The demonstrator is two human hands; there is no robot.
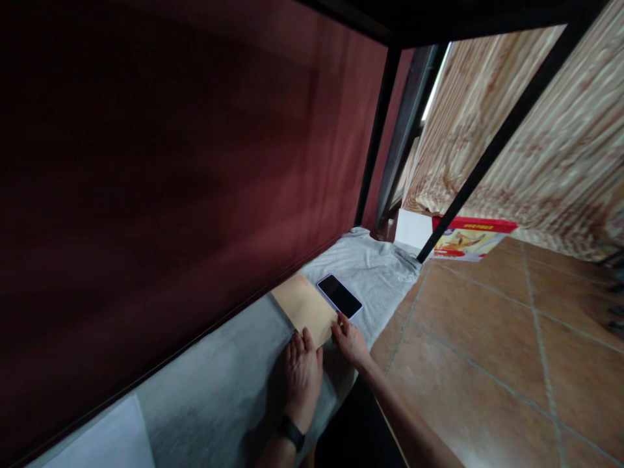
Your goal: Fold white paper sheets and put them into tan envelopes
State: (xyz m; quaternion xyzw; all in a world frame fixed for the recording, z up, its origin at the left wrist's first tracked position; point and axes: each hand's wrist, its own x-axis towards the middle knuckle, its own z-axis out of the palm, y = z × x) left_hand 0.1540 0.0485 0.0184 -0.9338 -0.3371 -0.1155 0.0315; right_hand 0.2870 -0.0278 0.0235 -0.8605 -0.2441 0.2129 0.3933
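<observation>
A tan paper envelope [305, 304] lies flat on a grey cloth-covered surface [229, 377]. My left hand [302, 374], with a dark band on its wrist, rests flat on the cloth with its fingertips on the envelope's near edge; its fingers are stretched out. My right hand [350, 339] touches the envelope's near right corner with fingers bent down; I cannot see anything held in it. A black-screened phone [340, 296] lies just beyond the right hand, beside the envelope.
A dark red panel [170, 169] rises along the left. Black metal frame bars [492, 146] cross above. A red and yellow box [465, 239] stands on the tiled floor [487, 351] before patterned curtains [531, 149]. White paper [104, 439] lies at the near left.
</observation>
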